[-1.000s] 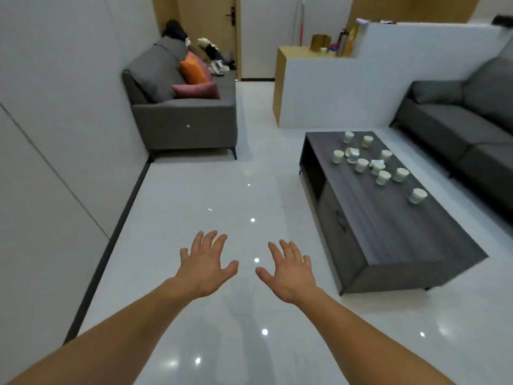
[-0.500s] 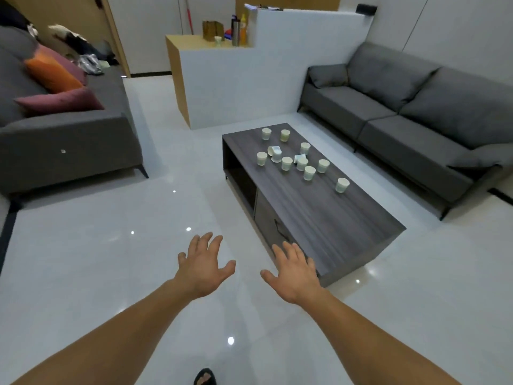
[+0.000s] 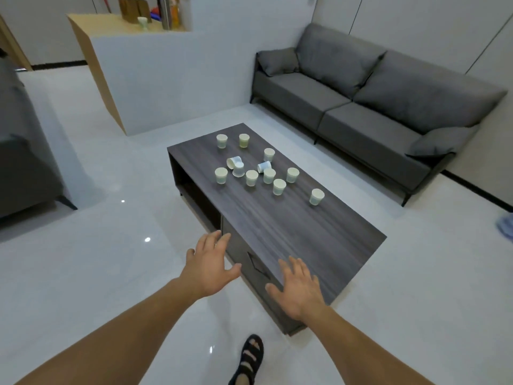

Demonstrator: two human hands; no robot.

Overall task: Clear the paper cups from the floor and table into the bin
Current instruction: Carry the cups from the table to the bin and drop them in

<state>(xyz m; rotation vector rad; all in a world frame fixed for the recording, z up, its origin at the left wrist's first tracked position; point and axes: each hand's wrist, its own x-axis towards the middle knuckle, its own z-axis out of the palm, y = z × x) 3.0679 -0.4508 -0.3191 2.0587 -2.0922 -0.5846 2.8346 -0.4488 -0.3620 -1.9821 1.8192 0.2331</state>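
Note:
Several white paper cups (image 3: 252, 177) stand in a loose cluster on the far half of a dark wooden coffee table (image 3: 311, 240). Two of them lie tipped on their sides (image 3: 233, 162). One cup (image 3: 316, 196) stands apart toward the right. My left hand (image 3: 211, 263) and my right hand (image 3: 298, 287) are stretched out in front of me, fingers spread, holding nothing, over the table's near end. No bin is in view.
A long grey sofa (image 3: 374, 107) runs along the right wall and another grey sofa (image 3: 25, 162) sits at the left. A white and wood counter (image 3: 155, 70) with a cup and bottles stands behind the table. My sandalled foot (image 3: 249, 357) is on the glossy white floor.
The view has swung right and closer to the coffee table. My hands, still spread and holding nothing, now hover over its near end instead of the bare floor.

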